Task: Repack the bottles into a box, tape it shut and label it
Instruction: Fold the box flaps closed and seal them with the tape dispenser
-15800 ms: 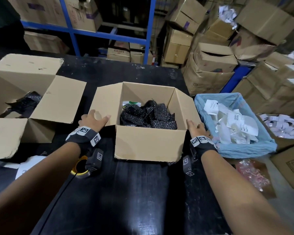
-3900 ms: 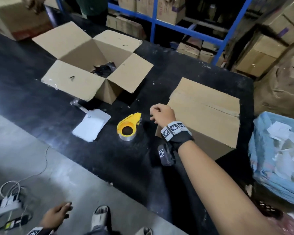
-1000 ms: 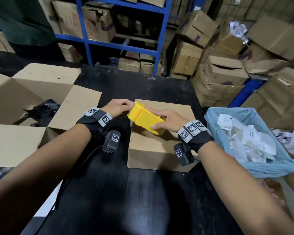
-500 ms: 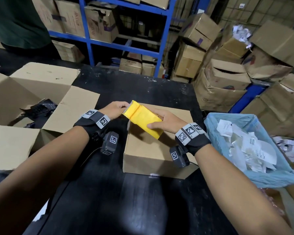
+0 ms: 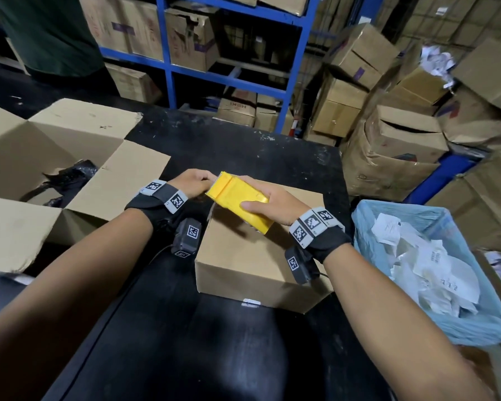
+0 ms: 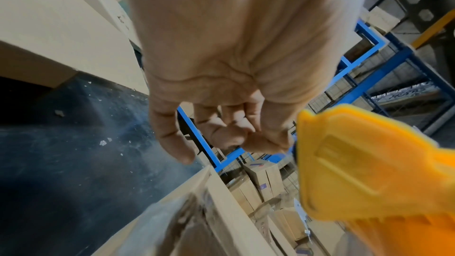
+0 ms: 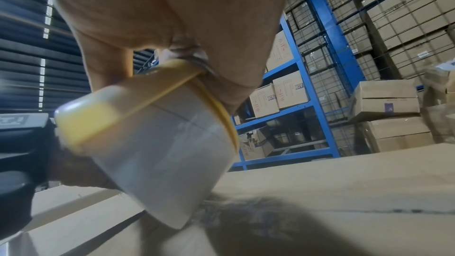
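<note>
A closed cardboard box [image 5: 243, 256] sits on the black table [image 5: 214, 342] in front of me. My right hand [image 5: 261, 195] grips a yellow tape dispenser [image 5: 237, 198] just above the box's far left top. In the right wrist view its clear tape roll [image 7: 160, 153] hangs close over the box flaps [image 7: 344, 182]. My left hand [image 5: 206, 180] is at the dispenser's front edge [image 6: 369, 172]. There its thumb and fingertips [image 6: 246, 139] pinch together at the tape end. No bottles are in view.
An open box [image 5: 113, 183] holding black wrapped items [image 5: 70, 175] lies at the left. A blue-lined bin [image 5: 388, 215] of paper scraps stands at the right. Blue shelving [image 5: 229, 79] and stacked cartons [image 5: 388, 140] fill the back. A person in dark green [image 5: 47, 33] stands at the far left.
Both hands have stayed on the dispenser over the box's far left corner. Its front end has tipped up slightly at the left fingers.
</note>
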A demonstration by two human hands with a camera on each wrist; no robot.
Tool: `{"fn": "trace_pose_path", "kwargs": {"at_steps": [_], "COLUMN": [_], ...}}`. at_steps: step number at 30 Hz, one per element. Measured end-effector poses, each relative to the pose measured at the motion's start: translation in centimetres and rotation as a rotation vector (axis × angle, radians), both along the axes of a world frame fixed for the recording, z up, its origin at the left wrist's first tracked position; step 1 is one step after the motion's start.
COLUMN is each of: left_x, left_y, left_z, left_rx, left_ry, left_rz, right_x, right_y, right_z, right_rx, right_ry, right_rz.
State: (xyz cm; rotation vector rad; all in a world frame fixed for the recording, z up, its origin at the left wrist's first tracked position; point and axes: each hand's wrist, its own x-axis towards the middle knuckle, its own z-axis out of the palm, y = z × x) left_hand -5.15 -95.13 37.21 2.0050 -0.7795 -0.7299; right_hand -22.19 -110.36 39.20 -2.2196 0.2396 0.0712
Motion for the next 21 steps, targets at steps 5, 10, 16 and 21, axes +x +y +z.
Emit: {"fn": "trace_pose_path", "kwargs": {"at_steps": [5,10,16,21], "left_x": [-1.2,-1.8,-1.7,-1.6], "left_y": [-1.3,-2.4,-2.5,-2.9], "left_z": [-0.2,0.1,0.6,0.5], "left_rx": [0.073,0.075,0.142,0.235], "left_ry": [0.016,-0.001,-0.013,-0.065], "left_rz": [0.08,0.199,0.248,0.316], "right_x": [-0.4,-0.5,-0.7,-1.1], "right_y": [-1.8,-2.7,-3.5,-4.1], "right_z": [0.1,0.5,-0.2,0.1], "right_rx": [0.008,0.016,0.013,-0.014], "right_ry": [-0.004,0.008,0.035,0.054], "right_rz": [-0.002,-0.017,-0.057,-0.058]}}
